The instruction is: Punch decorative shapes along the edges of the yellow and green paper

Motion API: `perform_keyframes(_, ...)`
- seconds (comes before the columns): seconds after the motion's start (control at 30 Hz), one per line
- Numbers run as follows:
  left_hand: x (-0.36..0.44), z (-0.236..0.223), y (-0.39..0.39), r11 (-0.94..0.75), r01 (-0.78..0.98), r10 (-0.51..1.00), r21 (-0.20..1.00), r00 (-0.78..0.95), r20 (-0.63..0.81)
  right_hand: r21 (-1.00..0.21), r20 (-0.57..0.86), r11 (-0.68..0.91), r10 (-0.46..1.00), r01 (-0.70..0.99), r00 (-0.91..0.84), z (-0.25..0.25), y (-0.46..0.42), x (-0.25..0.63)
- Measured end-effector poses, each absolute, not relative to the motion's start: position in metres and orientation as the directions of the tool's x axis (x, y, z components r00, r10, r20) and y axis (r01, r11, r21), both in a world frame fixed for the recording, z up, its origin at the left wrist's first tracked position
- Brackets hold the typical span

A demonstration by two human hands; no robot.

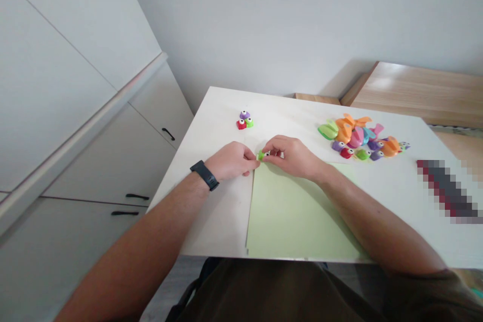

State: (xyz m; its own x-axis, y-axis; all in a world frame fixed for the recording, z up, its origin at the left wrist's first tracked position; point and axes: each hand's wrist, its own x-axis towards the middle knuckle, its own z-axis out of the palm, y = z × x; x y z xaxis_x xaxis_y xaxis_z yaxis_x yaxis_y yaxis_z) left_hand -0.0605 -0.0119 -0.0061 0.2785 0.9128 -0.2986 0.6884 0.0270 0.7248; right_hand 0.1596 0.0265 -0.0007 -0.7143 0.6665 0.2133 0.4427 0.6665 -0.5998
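Note:
Between my two hands is a small green toy piece with a googly eye, just above the top left corner of a sheet of light green paper. My right hand pinches it from the right with thumb and fingers. From the left, my left hand, with a dark watch band at the wrist, closes thumb and forefinger at the piece's left end. The fingertips partly cover the piece. Behind the hands stand a purple eyed piece, a red one and a green one, close together.
To the right on the white table lies a pile of colourful plastic toy parts, with several eyed pieces at its front. A blurred-out dark object lies near the right edge. White cabinets flank the left; a wooden desk stands behind right.

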Motion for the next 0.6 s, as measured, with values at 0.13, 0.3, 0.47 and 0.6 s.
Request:
perform_keyframes(0.13,-0.0599,-0.0033,-0.0129,0.026,0.700,0.903,0.714,0.290,-0.318,-0.594,0.209,0.671,0.662,0.444,-0.720,0.0006,0.0253,0.1593)
perform_keyframes(0.3,-0.0563,0.0009,-0.0142,0.082,0.691,0.895,0.719,0.267,-0.358,-0.592,0.205,0.673,0.658,0.444,-0.724,0.0016,0.0252,0.1592)
perform_keyframes(0.47,-0.0552,0.0003,-0.0153,0.086,0.686,0.903,0.723,0.253,-0.348,-0.588,0.198,0.667,0.667,0.457,-0.718,0.0023,0.0251,0.1585)
perform_keyframes(0.6,-0.0550,-0.0005,-0.0152,0.069,0.690,0.906,0.721,0.259,-0.335,-0.608,0.156,0.635,0.684,0.476,-0.713,0.0025,0.0243,0.1576)
